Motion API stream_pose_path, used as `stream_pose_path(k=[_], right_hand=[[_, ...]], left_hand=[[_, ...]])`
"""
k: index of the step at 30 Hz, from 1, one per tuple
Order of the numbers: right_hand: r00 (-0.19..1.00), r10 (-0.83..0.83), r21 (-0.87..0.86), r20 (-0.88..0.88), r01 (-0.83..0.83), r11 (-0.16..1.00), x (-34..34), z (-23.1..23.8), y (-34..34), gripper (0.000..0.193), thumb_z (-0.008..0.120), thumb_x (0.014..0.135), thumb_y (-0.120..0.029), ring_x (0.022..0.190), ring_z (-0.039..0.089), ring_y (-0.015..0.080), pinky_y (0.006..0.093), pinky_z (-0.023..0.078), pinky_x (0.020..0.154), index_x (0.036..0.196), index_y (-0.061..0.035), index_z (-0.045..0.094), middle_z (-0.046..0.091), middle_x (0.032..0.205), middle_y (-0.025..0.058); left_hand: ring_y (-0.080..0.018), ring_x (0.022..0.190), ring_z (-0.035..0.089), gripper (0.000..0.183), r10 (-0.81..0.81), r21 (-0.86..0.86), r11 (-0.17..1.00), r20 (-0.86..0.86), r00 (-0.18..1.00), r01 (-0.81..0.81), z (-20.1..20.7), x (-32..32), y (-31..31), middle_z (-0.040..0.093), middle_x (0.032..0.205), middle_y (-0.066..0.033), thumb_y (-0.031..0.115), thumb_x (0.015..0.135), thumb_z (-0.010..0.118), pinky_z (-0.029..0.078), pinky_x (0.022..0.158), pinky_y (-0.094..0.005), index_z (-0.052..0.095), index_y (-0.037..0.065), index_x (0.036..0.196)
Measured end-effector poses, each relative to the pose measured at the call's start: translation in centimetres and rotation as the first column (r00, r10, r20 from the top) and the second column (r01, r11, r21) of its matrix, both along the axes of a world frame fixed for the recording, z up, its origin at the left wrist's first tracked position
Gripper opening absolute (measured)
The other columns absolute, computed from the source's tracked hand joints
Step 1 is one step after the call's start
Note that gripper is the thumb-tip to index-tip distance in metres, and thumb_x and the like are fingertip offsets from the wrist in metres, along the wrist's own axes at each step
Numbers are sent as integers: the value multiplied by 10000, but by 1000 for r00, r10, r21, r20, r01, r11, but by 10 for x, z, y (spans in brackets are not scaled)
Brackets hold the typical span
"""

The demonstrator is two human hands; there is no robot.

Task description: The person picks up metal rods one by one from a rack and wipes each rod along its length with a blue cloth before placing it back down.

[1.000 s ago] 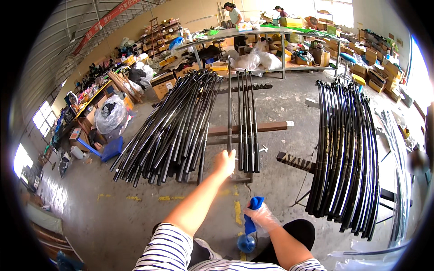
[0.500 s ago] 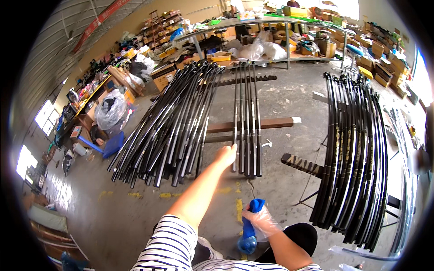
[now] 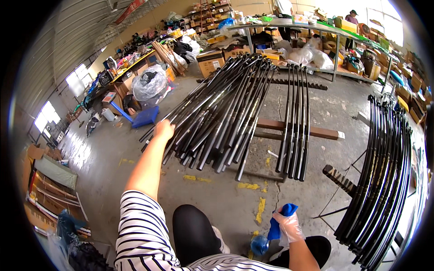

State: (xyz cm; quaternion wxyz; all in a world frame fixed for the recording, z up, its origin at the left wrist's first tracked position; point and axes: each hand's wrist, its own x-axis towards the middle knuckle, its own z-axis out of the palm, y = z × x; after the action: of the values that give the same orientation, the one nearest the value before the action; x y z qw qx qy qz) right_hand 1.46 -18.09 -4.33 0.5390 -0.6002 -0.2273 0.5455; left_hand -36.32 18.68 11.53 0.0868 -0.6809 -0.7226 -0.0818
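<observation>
A large heap of long black poles (image 3: pixel 226 122) lies slanted across low supports in front of me. At its left edge my left hand (image 3: pixel 164 130) is bare and closed on the near end of a black pole; the fingertips are partly hidden. My right hand (image 3: pixel 289 226), in a clear plastic glove, grips a bunched blue cloth (image 3: pixel 275 229) above my right knee. Just below the cloth is a rounded clear-blue container (image 3: pixel 259 245); whether the hand touches it cannot be seen. Several separate black poles (image 3: pixel 296 131) lie side by side right of the heap.
More black poles (image 3: pixel 379 180) rest on a rack at the right, with a notched bar (image 3: pixel 339 179) sticking out. A brown beam (image 3: pixel 323 131) and a far notched rail (image 3: pixel 312 85) support the middle poles. A blue stool (image 3: pixel 145 116) stands left; a long bench (image 3: pixel 337 54) stands behind.
My left hand has moved left from the separate group of poles to the heap's left edge. The view has turned left. My right hand still holds the blue cloth.
</observation>
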Motion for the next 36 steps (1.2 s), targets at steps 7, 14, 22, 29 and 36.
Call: stream_pose_path(k=[7,14,22,29,36], right_hand=[[995,2,-25,103,0,1000,-3,-23,7,216,710,688,-66,602,527,120,285,451,540,801,-80,526,534,692,9],[994,-28,25,101,26,999,-10,-30,13,204,696,690,-68,593,538,132,289,459,534,808,-68,530,544,684,22],[994,26,-37,103,-22,999,-9,-9,9,175,694,717,-115,615,543,135,293,463,551,814,-76,554,557,705,21],[795,-48,183,-604,197,963,-6,57,-26,296,595,839,-333,892,595,263,436,523,717,1010,-98,537,585,975,100],[843,-46,683,-536,465,564,88,205,1,352,512,898,-317,996,537,239,411,428,916,1095,-27,493,557,1077,112]], left_hand=[[-298,1028,559,343,-41,-117,991,147,988,59,-56,-36,14,600,1069,-154,245,766,663,450,871,-375,608,60,1049],[-351,975,562,371,-35,-146,988,83,996,47,-11,-18,-13,604,1007,-195,363,835,559,457,821,-435,559,13,956],[-365,819,595,382,-419,246,903,328,847,352,3,-39,-95,619,859,-223,351,836,584,457,726,-413,590,-25,900],[-102,457,376,410,-88,-100,969,714,694,225,-90,-85,-293,416,461,-12,280,706,717,326,426,-337,478,-3,530],[-336,463,409,335,-316,-198,827,612,726,527,-100,-114,-395,486,546,-211,290,752,682,398,495,-396,599,-21,661]])
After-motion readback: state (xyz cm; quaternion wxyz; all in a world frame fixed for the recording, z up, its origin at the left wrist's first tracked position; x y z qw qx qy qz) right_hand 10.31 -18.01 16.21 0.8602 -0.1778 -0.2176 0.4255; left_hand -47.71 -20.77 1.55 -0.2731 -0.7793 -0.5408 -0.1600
